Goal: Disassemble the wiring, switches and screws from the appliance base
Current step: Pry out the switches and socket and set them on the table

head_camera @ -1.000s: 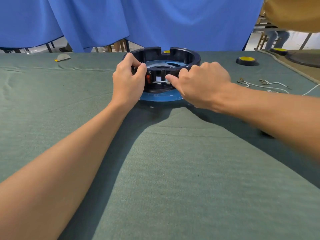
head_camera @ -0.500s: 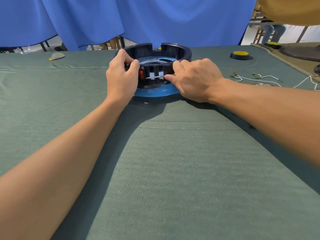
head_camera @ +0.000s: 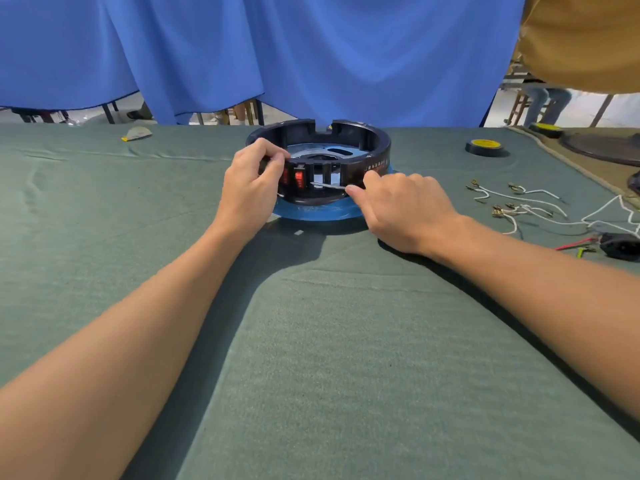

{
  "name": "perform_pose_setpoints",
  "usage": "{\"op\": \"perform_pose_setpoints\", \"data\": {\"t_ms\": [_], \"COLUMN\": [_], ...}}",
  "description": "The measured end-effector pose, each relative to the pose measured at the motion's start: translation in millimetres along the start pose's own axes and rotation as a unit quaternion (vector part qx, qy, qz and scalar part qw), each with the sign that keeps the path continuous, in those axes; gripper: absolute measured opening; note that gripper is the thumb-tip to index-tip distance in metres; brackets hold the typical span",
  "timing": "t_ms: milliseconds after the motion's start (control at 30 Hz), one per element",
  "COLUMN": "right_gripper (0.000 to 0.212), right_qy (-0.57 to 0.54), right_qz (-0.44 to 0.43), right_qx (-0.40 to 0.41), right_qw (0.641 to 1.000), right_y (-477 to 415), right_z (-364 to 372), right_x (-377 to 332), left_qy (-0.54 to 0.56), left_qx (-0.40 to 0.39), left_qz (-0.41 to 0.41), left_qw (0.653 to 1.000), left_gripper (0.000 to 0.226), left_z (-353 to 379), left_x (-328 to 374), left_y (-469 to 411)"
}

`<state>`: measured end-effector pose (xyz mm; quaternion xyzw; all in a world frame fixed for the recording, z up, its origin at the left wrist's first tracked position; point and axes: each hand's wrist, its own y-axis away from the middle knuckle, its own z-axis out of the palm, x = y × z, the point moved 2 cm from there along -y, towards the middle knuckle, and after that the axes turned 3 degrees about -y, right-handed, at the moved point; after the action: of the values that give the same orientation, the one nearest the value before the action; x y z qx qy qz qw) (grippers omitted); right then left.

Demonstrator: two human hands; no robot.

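— What are the hands doing?

— The left hand (head_camera: 251, 188) grips the near wall of the appliance base (head_camera: 377, 147), with its fingers curled at the rim. The right hand (head_camera: 405, 209) is curled round a thin metal tool (head_camera: 329, 186). The forefinger lies along the shaft, and the handle is hidden in the fist.

— Where does the tool point?

— It points from the right hand toward the left one, nearly level. Its tip sits at an open slot in the wall, just beside two red switches (head_camera: 299, 180) that stand next to the left hand's fingers. I cannot tell whether the tip touches anything inside.

— And the base itself?

— It is between the two hands and reaches a little beyond them. It is a black ring on a blue plate (head_camera: 311, 213), open side up, resting on the green cloth (head_camera: 346, 341). A small pale scrap (head_camera: 298, 232) lies on the cloth just this side of it, between the wrists.

— What lies further out?

— To the right of the right hand, well apart from it, white wires (head_camera: 512, 195) with metal terminals lie loose. Just beyond the right forearm is a black socket (head_camera: 620, 245) with a red lead. Past those wires sits a black-and-yellow disc (head_camera: 483, 147). Far to the left of the left hand lies a small grey piece (head_camera: 136, 134). A blue curtain (head_camera: 311, 46) hangs behind the table.
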<state>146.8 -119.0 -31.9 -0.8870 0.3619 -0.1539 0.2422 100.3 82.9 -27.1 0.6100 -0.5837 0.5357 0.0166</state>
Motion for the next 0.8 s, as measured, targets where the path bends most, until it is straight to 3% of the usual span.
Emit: {"op": "perform_pose_setpoints", "data": {"t_ms": [133, 267, 467, 800], "right_gripper": [0.041, 0.042, 0.05, 0.024], "right_qy": [-0.041, -0.019, -0.068, -0.227], "right_qz": [0.098, 0.137, 0.252, 0.247], "right_qx": [-0.029, -0.046, -0.108, -0.152], "right_qw": [0.994, 0.989, 0.959, 0.93], "right_y": [10, 5, -10, 1], "right_z": [3, 4, 2, -13], "right_x": [-9, -9, 0, -12], "left_qy": [-0.031, -0.051, -0.222, -0.304], "left_qx": [-0.021, -0.031, -0.012, 0.03], "left_qz": [0.016, 0.032, 0.143, 0.164], "left_qw": [0.999, 0.998, 0.964, 0.938], "left_gripper": [0.022, 0.025, 0.029, 0.028], "left_z": [-4, -2, 6, 3], "left_x": [-1, -2, 4, 8], "left_y": [0, -1, 3, 5]}}
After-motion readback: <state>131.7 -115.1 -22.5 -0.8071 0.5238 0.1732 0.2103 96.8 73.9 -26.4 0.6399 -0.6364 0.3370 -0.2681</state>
